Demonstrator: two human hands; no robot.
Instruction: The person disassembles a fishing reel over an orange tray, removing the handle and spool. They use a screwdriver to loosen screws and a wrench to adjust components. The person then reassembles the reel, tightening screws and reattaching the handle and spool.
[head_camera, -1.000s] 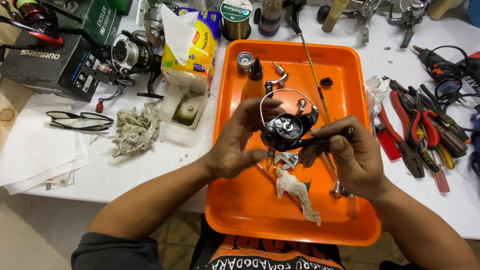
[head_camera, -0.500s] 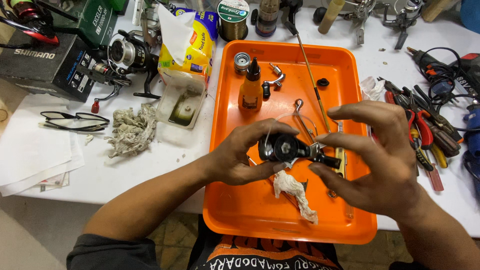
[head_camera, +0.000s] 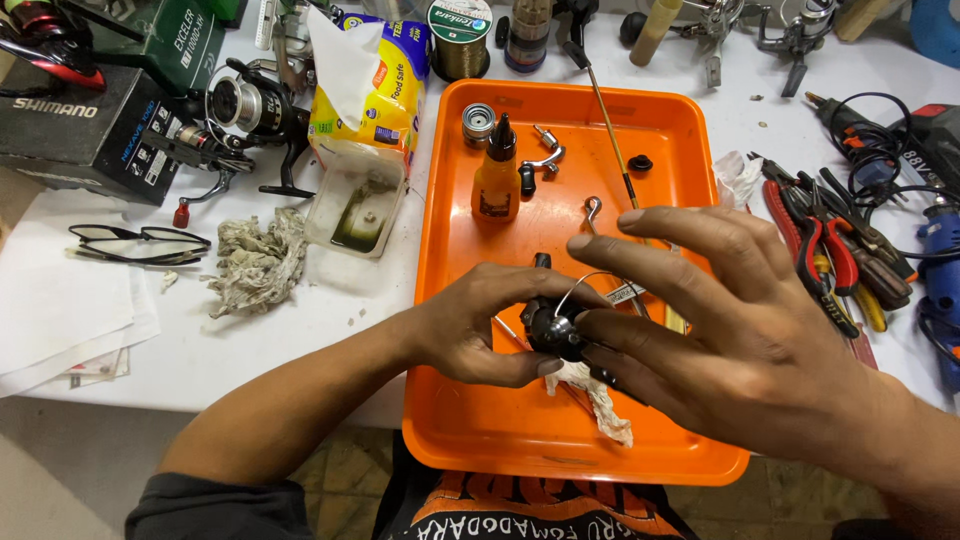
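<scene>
Over the orange tray (head_camera: 450, 300), the black reel body (head_camera: 550, 328) is kept clamped in the left hand (head_camera: 480, 325), while at 3 o'clock the right hand (head_camera: 740, 330) has been lifted off, fingers (head_camera: 690, 232) now spread apart, suggesting regripping.

sleeve (head_camera: 215, 505): dark grey, short | forearms: bare; shirt (head_camera: 530, 510): black, orange print

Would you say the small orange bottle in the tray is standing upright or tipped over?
Upright: the orange bottle stands on its base in the orange tray, black nozzle on top.
</scene>
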